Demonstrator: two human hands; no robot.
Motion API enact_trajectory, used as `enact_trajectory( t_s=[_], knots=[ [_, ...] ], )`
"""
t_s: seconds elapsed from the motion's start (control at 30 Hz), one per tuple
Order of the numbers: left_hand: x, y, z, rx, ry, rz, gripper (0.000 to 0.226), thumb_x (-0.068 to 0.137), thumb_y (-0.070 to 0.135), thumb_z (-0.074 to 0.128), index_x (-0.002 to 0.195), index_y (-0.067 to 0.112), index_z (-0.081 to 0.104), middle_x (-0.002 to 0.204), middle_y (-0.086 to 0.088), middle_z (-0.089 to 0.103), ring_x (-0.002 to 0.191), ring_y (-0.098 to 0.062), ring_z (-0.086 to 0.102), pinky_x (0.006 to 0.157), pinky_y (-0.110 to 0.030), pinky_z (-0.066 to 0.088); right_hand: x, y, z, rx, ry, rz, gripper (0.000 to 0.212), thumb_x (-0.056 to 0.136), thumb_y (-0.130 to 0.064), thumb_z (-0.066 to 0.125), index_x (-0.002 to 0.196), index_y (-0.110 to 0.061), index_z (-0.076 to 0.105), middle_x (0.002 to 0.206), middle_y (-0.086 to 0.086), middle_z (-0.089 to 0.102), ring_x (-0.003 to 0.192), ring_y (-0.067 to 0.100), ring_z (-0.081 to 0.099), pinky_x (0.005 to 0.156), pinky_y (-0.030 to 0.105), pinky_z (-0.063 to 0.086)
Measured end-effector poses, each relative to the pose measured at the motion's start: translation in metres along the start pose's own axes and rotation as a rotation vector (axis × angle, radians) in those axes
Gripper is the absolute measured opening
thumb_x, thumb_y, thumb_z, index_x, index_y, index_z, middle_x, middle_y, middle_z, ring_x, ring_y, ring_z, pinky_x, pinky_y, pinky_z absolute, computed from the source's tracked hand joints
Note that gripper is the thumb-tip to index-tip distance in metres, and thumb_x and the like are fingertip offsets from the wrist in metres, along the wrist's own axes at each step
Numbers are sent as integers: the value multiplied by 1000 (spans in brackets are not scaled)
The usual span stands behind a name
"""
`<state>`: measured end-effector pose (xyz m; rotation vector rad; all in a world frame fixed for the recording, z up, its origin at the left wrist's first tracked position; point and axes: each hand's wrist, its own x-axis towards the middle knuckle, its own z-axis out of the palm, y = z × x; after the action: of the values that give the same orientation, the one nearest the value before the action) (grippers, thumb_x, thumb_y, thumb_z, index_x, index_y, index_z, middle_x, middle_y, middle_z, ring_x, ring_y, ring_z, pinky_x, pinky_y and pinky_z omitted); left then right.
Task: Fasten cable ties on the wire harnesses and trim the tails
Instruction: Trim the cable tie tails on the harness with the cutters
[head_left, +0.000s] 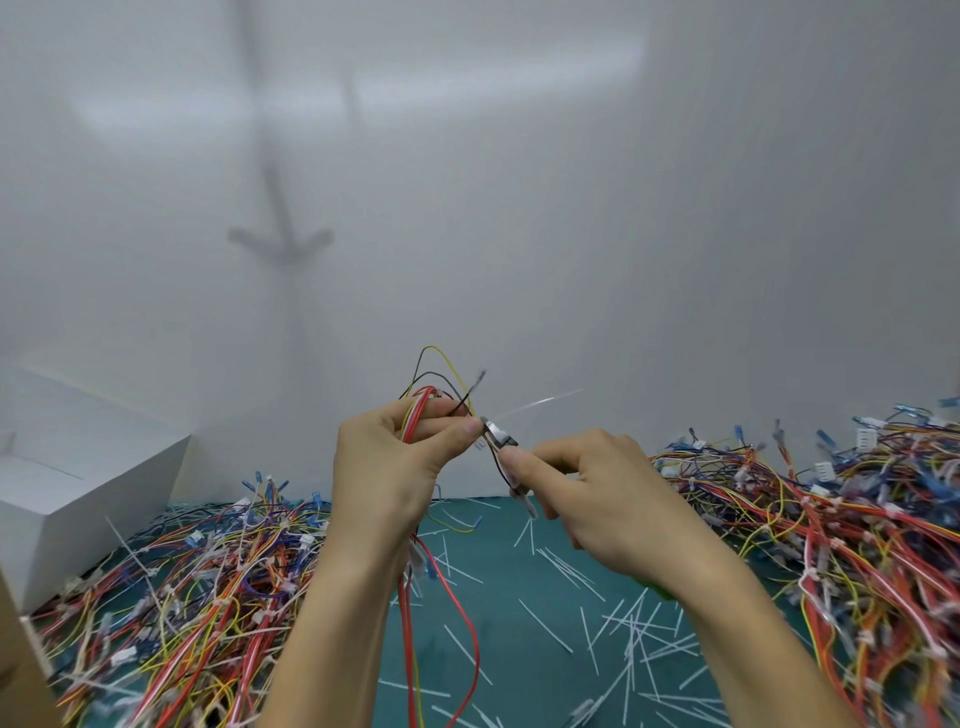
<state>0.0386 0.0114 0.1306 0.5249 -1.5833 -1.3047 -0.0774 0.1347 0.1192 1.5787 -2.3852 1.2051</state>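
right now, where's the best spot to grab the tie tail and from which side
Pinch the tail near its free outer end, coming from the right and above. It sticks out straight, up and to the right, clear of both hands. Its root is crowded by the cutters in the right hand and by the left hand gripping the harness.

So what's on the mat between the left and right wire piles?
Head view: scattered white trimmed cable-tie tails on teal mat, plus red wires hanging from the held harness.

Red-yellow wire harness (422, 400) upright, cutters (500, 440) at its clear cable-tie tail (540, 401).
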Motion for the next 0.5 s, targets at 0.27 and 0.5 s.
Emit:
enact_trajectory(
  t_s=[0.27,0.5],
  knots=[
    [1,-2,-1,50,-14,31,20,70,8,86,84,15,73,71,5,76,68,-5,72,61,-7,49,0,3,-2,10,-21,-1,57,92,-62,44,77,-11,63,67,15,55,46,14,40,54,30,35],
    [-1,1,1,73,-11,72,20,70,9,86,83,18,73,71,6,76,67,-4,71,64,-9,51,0,3,-7,11,-42,-5,57,92,-62,44,77,-12,67,69,19,54,47,15,39,51,34,39]
  ],
)
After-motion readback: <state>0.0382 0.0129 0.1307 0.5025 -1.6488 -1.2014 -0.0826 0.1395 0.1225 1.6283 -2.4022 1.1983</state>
